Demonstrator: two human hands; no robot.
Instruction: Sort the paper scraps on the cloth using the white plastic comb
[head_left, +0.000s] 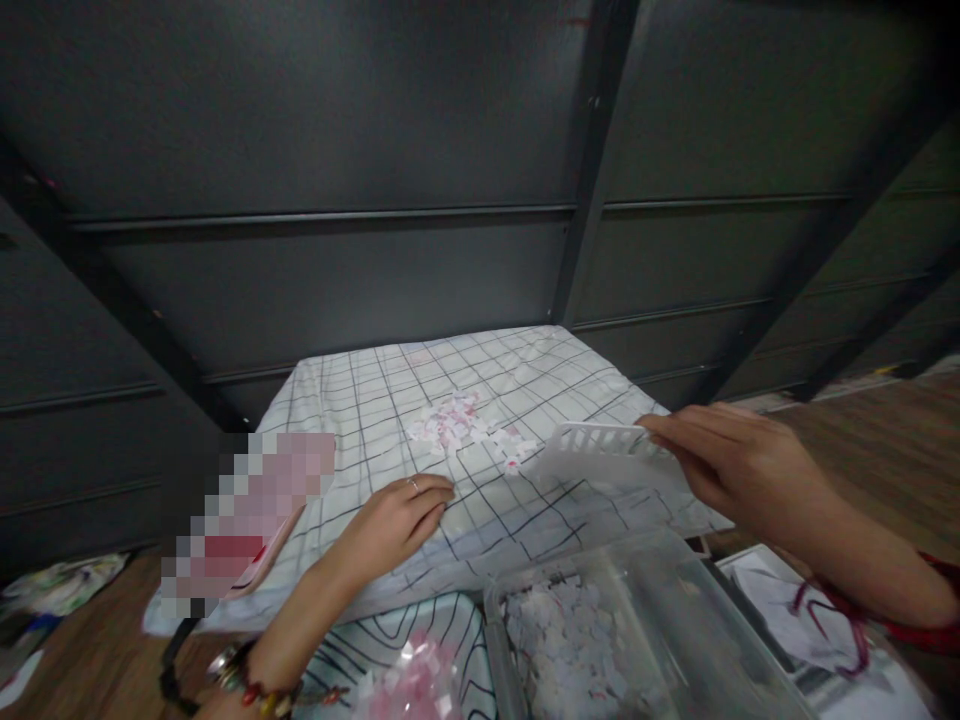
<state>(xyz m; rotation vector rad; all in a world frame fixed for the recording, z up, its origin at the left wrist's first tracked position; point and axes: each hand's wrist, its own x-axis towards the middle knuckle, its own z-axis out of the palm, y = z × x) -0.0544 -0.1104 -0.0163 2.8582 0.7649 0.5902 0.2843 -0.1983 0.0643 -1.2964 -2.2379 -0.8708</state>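
Note:
My left hand lies on the white checked cloth, fingers stretched out and nothing visible in them. Beyond it is a loose pile of small white and pink pieces, with a smaller cluster to its right. Between thumb and fingers, my right hand grips the edge of a white plastic tray with slots along its upper side. The tray is tilted on edge over the cloth, right of the small cluster. Its far side is hidden.
In front stands a clear plastic box holding many pale flat bits. Left of it, a blue-green striped tray carries pink wrapped pieces. A pink phone-like object, partly blurred, lies left. Dark panels rise behind; papers lie right.

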